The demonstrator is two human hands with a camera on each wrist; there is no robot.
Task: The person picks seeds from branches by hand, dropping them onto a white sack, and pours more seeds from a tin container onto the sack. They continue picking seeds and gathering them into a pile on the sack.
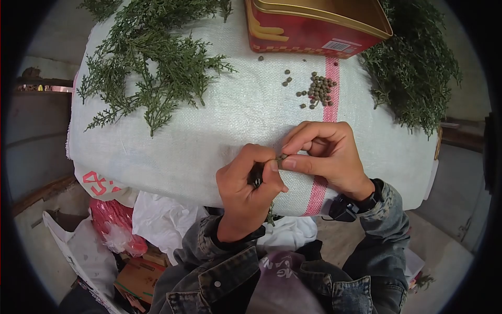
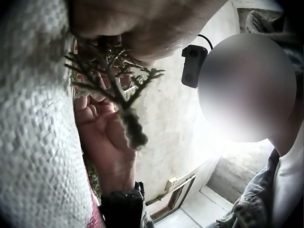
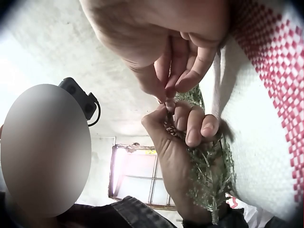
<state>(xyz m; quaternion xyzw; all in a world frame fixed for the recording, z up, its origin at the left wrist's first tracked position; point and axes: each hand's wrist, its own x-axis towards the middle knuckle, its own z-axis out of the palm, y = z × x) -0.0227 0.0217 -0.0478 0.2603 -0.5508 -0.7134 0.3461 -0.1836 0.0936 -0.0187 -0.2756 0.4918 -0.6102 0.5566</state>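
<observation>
Over the front of the white woven sack (image 1: 209, 157), both hands meet fingertip to fingertip. My left hand (image 1: 248, 183) grips a green conifer sprig (image 3: 209, 175), whose scaly branchlets and stem hang out below the fist. At the sprig's tip, the thumb and forefinger of my right hand (image 1: 332, 157) pinch a small dark round cone, mostly hidden by the fingertips. In the left wrist view the sprig's cut stem points toward the camera. Just beyond the hands lies a loose pile of small brown round cones (image 1: 320, 90), with several strays around it.
A red tin box (image 1: 308, 34) with a gold rim stands open at the back. Leafy conifer branches (image 1: 157, 63) spread at back left, and a darker heap of branches (image 1: 418, 68) lies on the right. Below the sack's left edge are a red plastic bag (image 1: 112, 222) and a cardboard box (image 1: 138, 277).
</observation>
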